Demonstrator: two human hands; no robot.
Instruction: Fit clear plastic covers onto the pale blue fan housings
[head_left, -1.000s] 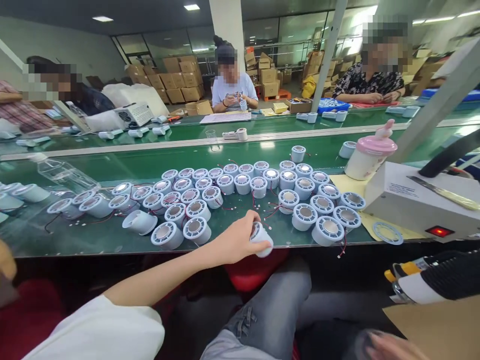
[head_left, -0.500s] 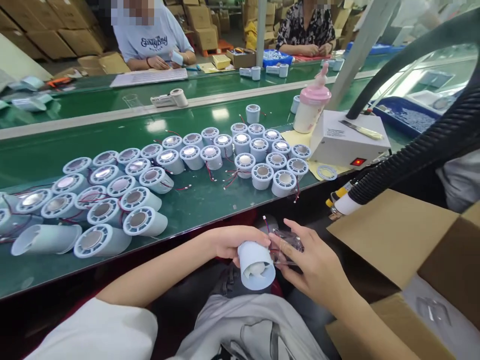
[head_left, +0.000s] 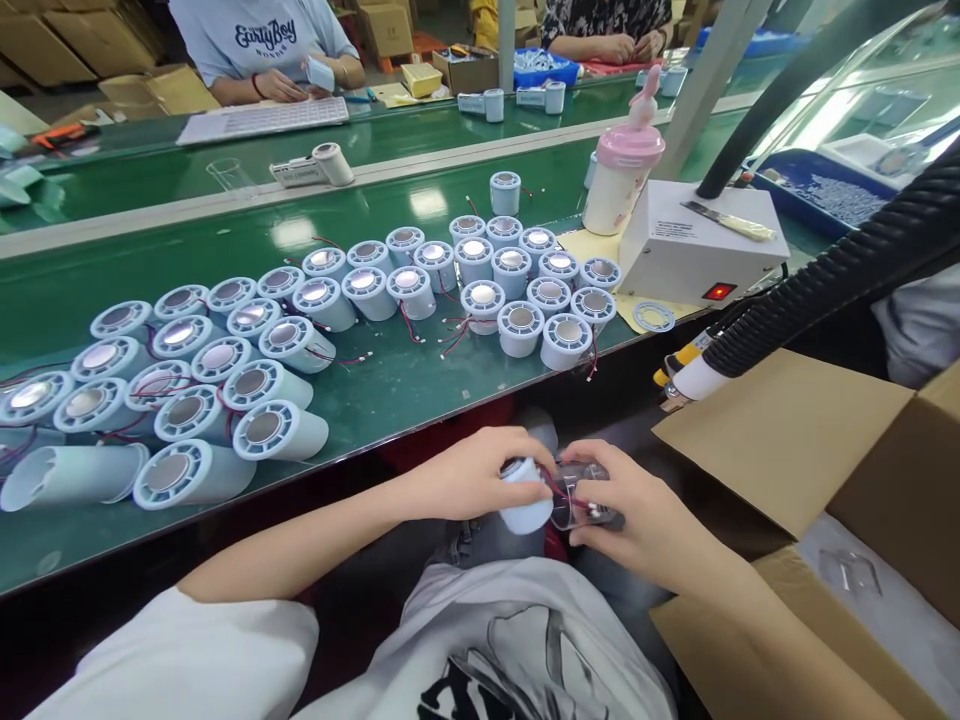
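My left hand [head_left: 499, 470] is closed around a light blue fan housing [head_left: 525, 505], held over my lap just off the bench edge. In my right hand [head_left: 630, 500] is a clear plastic housing [head_left: 574, 490], its open end turned toward the blue part. Red and dark wires [head_left: 553, 482] run between the two pieces, and small white connectors lie within the clear one. The two parts are close together; fingers hide whether they touch. On the green bench to the left stand several more blue fan housings [head_left: 264, 430] with round silver motor ends up and thin wires.
A grey-white box with a lit red switch [head_left: 718, 291] and a thick black hose [head_left: 795, 310] stand at right. Beside it is a pink-lidded cup [head_left: 626, 165]. An open carton [head_left: 787, 450] with clear parts sits at lower right. Two co-workers sit across the bench.
My left hand has turned the blue housing, so its open end no longer faces me. My right hand now grips the clear housing, bringing it in line with the blue one. The view has shifted slightly.
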